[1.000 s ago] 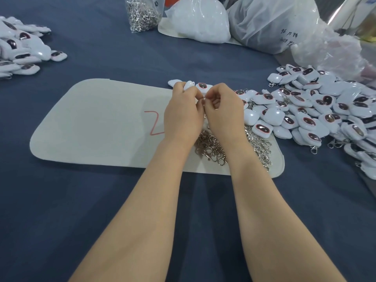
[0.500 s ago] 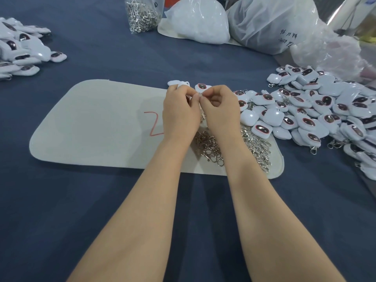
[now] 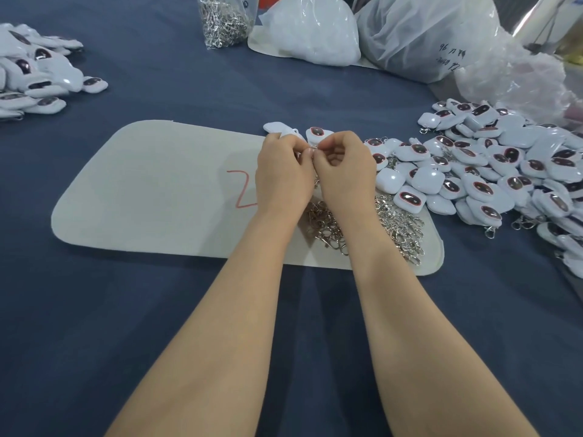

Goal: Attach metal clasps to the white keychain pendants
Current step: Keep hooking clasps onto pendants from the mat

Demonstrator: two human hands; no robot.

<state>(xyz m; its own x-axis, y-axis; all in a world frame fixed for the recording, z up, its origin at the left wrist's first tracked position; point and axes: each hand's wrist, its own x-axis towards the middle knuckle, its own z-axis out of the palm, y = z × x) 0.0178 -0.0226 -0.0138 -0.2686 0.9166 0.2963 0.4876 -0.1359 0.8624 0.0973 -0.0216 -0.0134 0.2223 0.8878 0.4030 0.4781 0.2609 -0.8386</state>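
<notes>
My left hand and my right hand meet above the far edge of a white mat. Their fingertips pinch a small metal clasp between them. A chain hangs down between the palms, mostly hidden. Whether a pendant is held inside my left hand I cannot tell. Two white pendants lie just beyond the fingers. A pile of loose metal clasps lies on the mat under my wrists.
A big heap of white pendants with dark oval faces spreads to the right. Another pendant pile lies far left. A clear bag of clasps and white plastic bags stand at the back on the blue cloth.
Both hands stay together at the same spot over the mat. The fingers have shifted slightly round the clasp. The view has moved a little.
</notes>
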